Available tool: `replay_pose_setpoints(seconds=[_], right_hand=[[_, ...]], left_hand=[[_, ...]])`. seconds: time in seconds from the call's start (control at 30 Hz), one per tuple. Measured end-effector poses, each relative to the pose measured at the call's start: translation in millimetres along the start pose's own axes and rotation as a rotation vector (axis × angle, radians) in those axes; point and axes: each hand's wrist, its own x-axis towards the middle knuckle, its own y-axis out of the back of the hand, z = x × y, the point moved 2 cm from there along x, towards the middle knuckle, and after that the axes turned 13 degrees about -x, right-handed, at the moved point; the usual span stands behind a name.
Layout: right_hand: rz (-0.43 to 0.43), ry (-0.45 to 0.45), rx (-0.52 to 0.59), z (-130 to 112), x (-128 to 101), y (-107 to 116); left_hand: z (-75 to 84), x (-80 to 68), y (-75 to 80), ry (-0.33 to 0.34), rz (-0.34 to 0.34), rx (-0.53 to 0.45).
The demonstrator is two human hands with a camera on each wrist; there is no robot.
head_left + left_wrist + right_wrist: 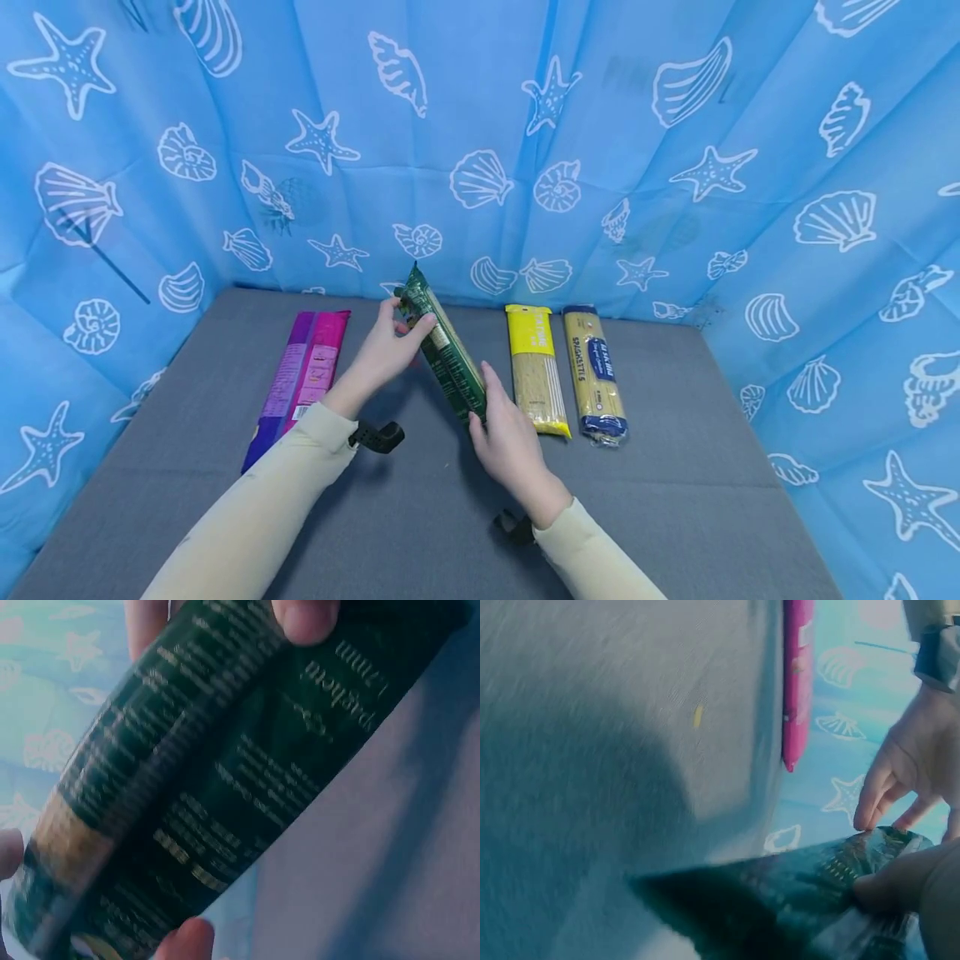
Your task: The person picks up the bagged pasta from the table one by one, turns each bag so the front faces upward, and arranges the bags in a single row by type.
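While tilted above the table, the green spaghetti packet spans both hands.

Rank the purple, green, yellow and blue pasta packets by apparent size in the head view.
1. purple packet, longest.
2. green packet, but held raised and tilted by both hands, so unsure.
3. yellow packet and blue packet look alike.

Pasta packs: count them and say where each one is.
4. A green pack is held off the table by the left hand and right hand. A pink pack lies left; a yellow pack and a blue pack lie right.
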Motion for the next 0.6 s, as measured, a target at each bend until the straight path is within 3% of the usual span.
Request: replay_pose_setpoints(seconds=[0.2,0.6], right_hand=[[0.072,0.093,-0.268,-7,-2,3],[0.200,0.193,-0.425,-23,-10,-3]], left_hand=[[0.9,-2.3,-10.4,0.069,-0.030,-0.283],[-4.6,-4.3,-9.1,0.087,0.054,-0.404]])
